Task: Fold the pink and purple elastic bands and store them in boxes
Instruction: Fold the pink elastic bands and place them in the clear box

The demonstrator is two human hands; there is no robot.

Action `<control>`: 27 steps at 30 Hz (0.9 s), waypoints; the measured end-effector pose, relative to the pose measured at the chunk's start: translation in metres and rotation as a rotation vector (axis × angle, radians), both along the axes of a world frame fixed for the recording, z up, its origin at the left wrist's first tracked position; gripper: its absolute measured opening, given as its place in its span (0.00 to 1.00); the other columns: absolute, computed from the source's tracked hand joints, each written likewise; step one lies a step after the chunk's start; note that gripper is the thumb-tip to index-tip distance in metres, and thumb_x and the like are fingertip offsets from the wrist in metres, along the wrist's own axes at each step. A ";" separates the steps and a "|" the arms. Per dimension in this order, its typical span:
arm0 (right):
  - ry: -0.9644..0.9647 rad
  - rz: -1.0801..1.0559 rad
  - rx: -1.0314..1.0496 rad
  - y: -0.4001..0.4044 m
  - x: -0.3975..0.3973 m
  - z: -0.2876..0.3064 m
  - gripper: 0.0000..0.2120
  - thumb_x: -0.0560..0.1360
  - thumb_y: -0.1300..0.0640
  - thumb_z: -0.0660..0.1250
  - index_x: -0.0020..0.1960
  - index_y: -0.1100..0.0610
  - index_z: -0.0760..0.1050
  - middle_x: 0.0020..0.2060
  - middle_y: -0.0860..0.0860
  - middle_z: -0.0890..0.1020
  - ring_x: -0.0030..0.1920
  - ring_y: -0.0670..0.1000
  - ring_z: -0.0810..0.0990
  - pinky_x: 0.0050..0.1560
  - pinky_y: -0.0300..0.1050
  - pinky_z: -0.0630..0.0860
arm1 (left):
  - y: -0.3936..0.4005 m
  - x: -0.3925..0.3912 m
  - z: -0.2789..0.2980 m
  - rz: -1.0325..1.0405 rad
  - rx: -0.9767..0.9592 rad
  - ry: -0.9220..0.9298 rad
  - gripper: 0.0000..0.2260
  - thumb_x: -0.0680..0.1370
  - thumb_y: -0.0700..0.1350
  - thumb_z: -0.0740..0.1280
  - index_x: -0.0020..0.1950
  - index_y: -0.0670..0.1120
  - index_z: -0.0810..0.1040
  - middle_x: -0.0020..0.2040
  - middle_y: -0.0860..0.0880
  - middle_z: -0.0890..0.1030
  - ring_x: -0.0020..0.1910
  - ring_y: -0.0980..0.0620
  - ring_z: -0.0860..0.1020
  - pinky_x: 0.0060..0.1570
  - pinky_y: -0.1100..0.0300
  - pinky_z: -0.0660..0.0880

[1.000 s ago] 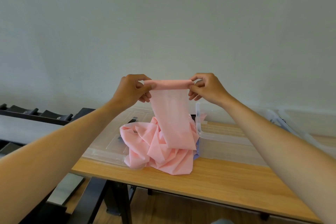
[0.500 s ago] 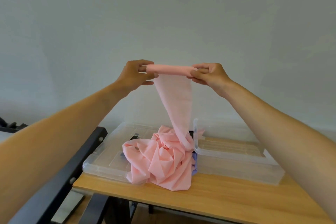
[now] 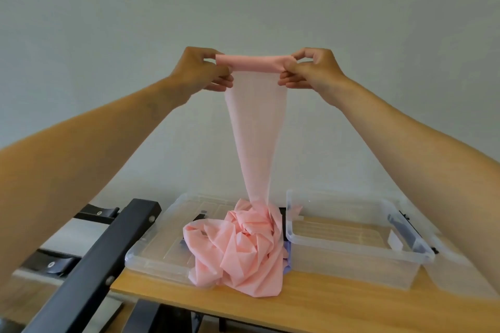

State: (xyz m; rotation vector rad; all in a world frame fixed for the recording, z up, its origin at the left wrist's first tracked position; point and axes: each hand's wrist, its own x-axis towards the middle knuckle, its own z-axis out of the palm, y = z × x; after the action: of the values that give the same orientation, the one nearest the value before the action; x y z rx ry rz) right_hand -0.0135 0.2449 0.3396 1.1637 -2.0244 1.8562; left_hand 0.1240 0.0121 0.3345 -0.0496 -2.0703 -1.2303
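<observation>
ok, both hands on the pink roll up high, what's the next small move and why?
Probably another turn of the roll: the left hand and right hand pinch the ends of the pink band, and most of it lies crumpled on the table.

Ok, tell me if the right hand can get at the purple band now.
Probably not: the right hand grips the pink band, whose crumpled heap covers nearly all the purple band.

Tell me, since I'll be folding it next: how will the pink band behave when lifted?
Probably floppy: the pink band hangs limp from both hands and bunches in loose folds on the table. Likely light, since fingers pinching only its rolled end hold it up.
</observation>
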 end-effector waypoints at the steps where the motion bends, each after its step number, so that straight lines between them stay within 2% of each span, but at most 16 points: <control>1: -0.033 0.014 -0.019 -0.002 -0.001 0.002 0.09 0.79 0.61 0.73 0.57 0.64 0.78 0.43 0.61 0.88 0.44 0.57 0.89 0.46 0.45 0.85 | 0.000 -0.001 0.001 -0.053 0.047 -0.006 0.10 0.78 0.39 0.73 0.59 0.40 0.83 0.46 0.41 0.87 0.46 0.47 0.87 0.47 0.57 0.84; 5: -0.174 0.091 -0.061 -0.007 -0.009 -0.003 0.09 0.79 0.61 0.73 0.58 0.64 0.79 0.47 0.62 0.88 0.48 0.57 0.89 0.49 0.42 0.84 | -0.002 -0.009 -0.008 -0.127 0.205 -0.032 0.13 0.81 0.49 0.71 0.57 0.40 0.83 0.49 0.41 0.87 0.49 0.46 0.87 0.51 0.55 0.84; 8: -0.259 0.114 -0.084 -0.013 -0.018 -0.018 0.09 0.80 0.55 0.73 0.52 0.62 0.80 0.49 0.61 0.87 0.48 0.56 0.89 0.46 0.39 0.84 | -0.007 -0.019 -0.023 -0.110 0.235 -0.059 0.11 0.82 0.44 0.70 0.60 0.39 0.82 0.50 0.38 0.87 0.49 0.45 0.87 0.48 0.57 0.84; 10: -0.270 0.089 -0.062 -0.016 -0.027 -0.029 0.07 0.80 0.56 0.72 0.51 0.61 0.80 0.50 0.62 0.87 0.47 0.56 0.89 0.46 0.39 0.84 | -0.013 -0.025 -0.032 -0.140 0.261 -0.109 0.13 0.81 0.42 0.71 0.64 0.40 0.79 0.51 0.37 0.86 0.50 0.45 0.87 0.48 0.57 0.84; 12: -0.256 0.073 -0.014 -0.016 -0.036 -0.040 0.06 0.79 0.60 0.73 0.54 0.61 0.80 0.50 0.62 0.86 0.47 0.56 0.89 0.48 0.40 0.85 | -0.018 -0.028 -0.041 -0.183 0.237 -0.174 0.16 0.80 0.41 0.72 0.66 0.39 0.77 0.54 0.39 0.86 0.51 0.46 0.87 0.48 0.58 0.84; 16: -0.172 0.071 0.103 -0.012 -0.047 -0.057 0.15 0.77 0.63 0.75 0.62 0.65 0.78 0.48 0.59 0.87 0.44 0.51 0.89 0.46 0.38 0.84 | -0.031 -0.033 -0.060 -0.171 0.086 -0.301 0.16 0.79 0.42 0.74 0.63 0.35 0.79 0.58 0.42 0.85 0.54 0.49 0.86 0.49 0.60 0.83; 19: -0.021 -0.002 0.249 -0.014 -0.051 -0.068 0.11 0.79 0.63 0.73 0.58 0.68 0.80 0.47 0.62 0.87 0.43 0.51 0.89 0.45 0.39 0.84 | -0.036 -0.037 -0.075 -0.135 0.027 -0.336 0.12 0.80 0.43 0.73 0.59 0.37 0.81 0.51 0.40 0.87 0.50 0.46 0.87 0.48 0.58 0.84; 21: 0.078 -0.070 0.320 -0.017 -0.050 -0.074 0.08 0.81 0.60 0.71 0.55 0.65 0.81 0.42 0.61 0.88 0.41 0.54 0.89 0.43 0.43 0.85 | -0.034 -0.039 -0.084 -0.092 0.002 -0.351 0.09 0.81 0.44 0.72 0.57 0.40 0.82 0.46 0.40 0.87 0.44 0.45 0.87 0.43 0.58 0.84; 24: 0.113 -0.118 0.362 -0.020 -0.048 -0.085 0.06 0.82 0.58 0.69 0.54 0.61 0.78 0.35 0.57 0.87 0.34 0.56 0.88 0.35 0.44 0.84 | -0.033 -0.041 -0.095 -0.079 0.052 -0.354 0.08 0.81 0.44 0.71 0.57 0.42 0.82 0.43 0.40 0.87 0.41 0.47 0.87 0.41 0.59 0.83; 27: -0.013 -0.060 0.269 -0.023 -0.051 -0.097 0.07 0.81 0.61 0.70 0.57 0.62 0.77 0.39 0.59 0.87 0.39 0.58 0.89 0.38 0.44 0.84 | -0.033 -0.045 -0.104 -0.103 0.176 -0.362 0.09 0.80 0.42 0.72 0.59 0.40 0.82 0.46 0.40 0.87 0.42 0.48 0.86 0.44 0.60 0.83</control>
State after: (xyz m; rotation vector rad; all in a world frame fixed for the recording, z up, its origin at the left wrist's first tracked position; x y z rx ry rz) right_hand -0.0649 0.2214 0.2431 1.1390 -2.3444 1.6044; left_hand 0.0788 -0.0206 0.2303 0.1611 -2.2758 -1.5755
